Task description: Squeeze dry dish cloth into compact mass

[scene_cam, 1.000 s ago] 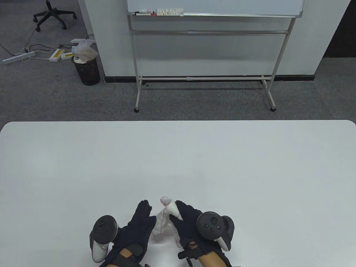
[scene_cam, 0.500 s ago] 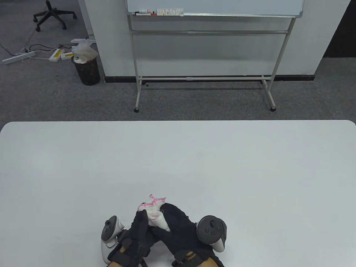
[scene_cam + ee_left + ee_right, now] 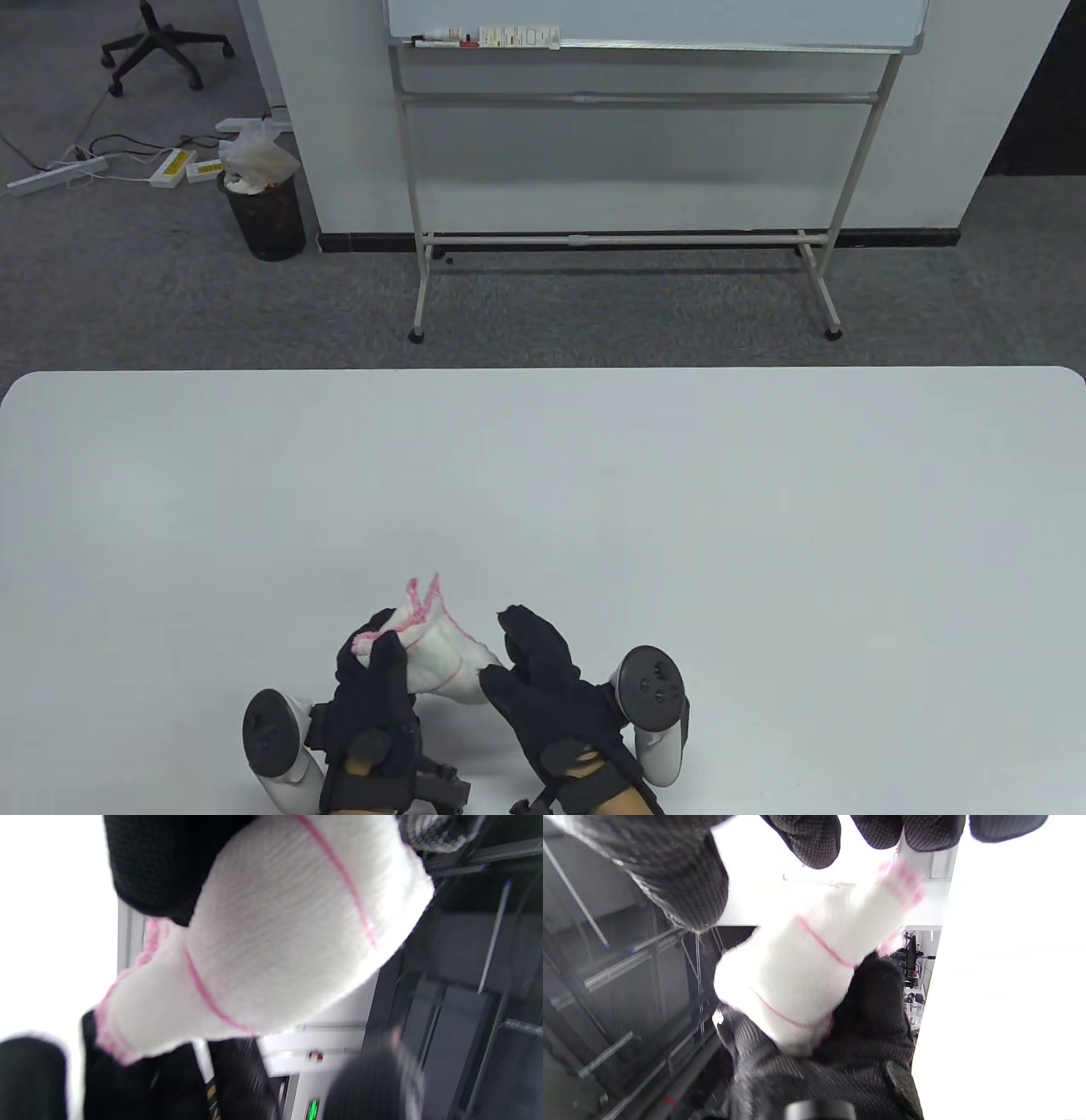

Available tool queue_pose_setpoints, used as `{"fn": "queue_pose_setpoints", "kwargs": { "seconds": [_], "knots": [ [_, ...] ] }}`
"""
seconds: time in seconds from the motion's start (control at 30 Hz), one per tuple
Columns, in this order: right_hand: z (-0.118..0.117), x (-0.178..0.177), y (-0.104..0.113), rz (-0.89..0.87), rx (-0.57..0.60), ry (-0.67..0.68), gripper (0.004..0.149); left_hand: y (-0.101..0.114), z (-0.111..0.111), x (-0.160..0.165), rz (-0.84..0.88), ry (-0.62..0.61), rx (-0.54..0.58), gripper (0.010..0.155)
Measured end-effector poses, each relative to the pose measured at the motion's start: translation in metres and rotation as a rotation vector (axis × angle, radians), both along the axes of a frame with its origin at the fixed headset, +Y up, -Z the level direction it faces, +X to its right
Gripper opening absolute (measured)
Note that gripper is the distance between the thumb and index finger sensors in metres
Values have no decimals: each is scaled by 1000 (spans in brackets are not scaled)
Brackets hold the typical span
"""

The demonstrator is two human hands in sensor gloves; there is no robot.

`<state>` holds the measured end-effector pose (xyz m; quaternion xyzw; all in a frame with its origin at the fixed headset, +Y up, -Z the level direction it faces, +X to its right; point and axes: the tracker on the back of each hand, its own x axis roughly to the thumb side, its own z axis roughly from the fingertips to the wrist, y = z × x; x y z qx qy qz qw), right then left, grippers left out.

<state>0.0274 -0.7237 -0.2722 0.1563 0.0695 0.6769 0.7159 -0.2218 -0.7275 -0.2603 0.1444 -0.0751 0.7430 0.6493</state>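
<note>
The white dish cloth (image 3: 437,654) with pink edging is bunched into a short roll near the table's front edge. My left hand (image 3: 373,652) grips it around one end, and pink-edged corners stick out past the fingers. The left wrist view shows the cloth (image 3: 288,933) filling the frame under a black gloved finger (image 3: 165,866). My right hand (image 3: 509,652) is open beside the cloth's right end, fingers spread. In the right wrist view its fingertips (image 3: 806,840) hang clear above the cloth (image 3: 797,984), which the left hand (image 3: 874,1010) holds.
The white table (image 3: 764,509) stretches ahead and to both sides. Beyond its far edge stand a whiteboard frame (image 3: 628,240), a black waste bin (image 3: 270,216) and an office chair (image 3: 161,38) on grey carpet.
Both hands held the cloth together before. Now the right hand has let go and opened, and the left hand has moved left with the bunched cloth.
</note>
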Motion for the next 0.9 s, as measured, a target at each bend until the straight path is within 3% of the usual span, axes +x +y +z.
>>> {"fn": "queue_pose_setpoints", "kwargs": {
  "seconds": [0.03, 0.1, 0.2, 0.3, 0.33, 0.43, 0.53, 0.6, 0.67, 0.8, 0.9],
  "knots": [
    [-1, 2, 0, -15, -11, 14, 91, 0, 0, -3, 14, 38, 11, 64],
    [-2, 1, -2, -30, -19, 55, 94, 1, -3, -2, 40, -4, 31, 64],
    [-1, -9, -7, -120, -60, 132, 99, -1, -4, 11, 55, -137, 57, 65],
    [-1, -16, -6, -234, -38, 168, 101, -3, -4, 33, -39, -391, -11, 67],
    [0, -15, -5, -205, -26, 151, 101, -3, -2, 38, -111, -400, -29, 67],
    [0, -10, -1, -80, 79, 173, 99, 0, -2, 37, -275, -263, -71, 66],
    [2, -7, 6, 5, 123, 89, 89, -4, -3, 39, -509, -309, -121, 67],
    [3, -7, 7, 79, 137, 46, 74, -5, -1, 40, -534, -320, -143, 66],
    [4, -9, 10, 87, 170, -16, 62, -8, 0, 39, -503, -310, -168, 64],
    [0, -5, 13, -5, 177, -100, 47, -11, -2, 41, -383, -407, -151, 65],
    [-3, 3, 14, -30, 176, -120, 46, -8, 1, 49, -359, -425, -108, 69]
  ]
}}
